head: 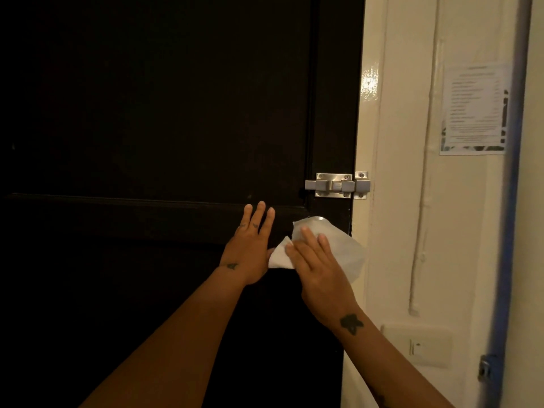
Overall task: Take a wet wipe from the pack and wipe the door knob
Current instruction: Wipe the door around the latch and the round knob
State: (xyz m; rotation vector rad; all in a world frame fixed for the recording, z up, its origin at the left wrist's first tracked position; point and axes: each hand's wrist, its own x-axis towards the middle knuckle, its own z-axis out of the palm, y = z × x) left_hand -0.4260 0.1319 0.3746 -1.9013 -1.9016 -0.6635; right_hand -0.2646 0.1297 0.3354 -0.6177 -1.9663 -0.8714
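A white wet wipe [344,248] is draped over the door knob [318,219], of which only a small metal sliver shows at the top. My right hand [319,269] lies on the wipe and presses it against the knob, fingers curled over it. My left hand [251,245] rests flat on the dark door [162,128] just left of the knob, fingers spread and pointing up, touching the wipe's left corner. The pack of wipes is not visible.
A steel slide bolt [338,185] sits above the knob across the door's edge. On the cream wall [397,201] at the right hang a printed paper sheet [474,110], a wall switch plate [418,346] and a blue-edged pipe [509,201].
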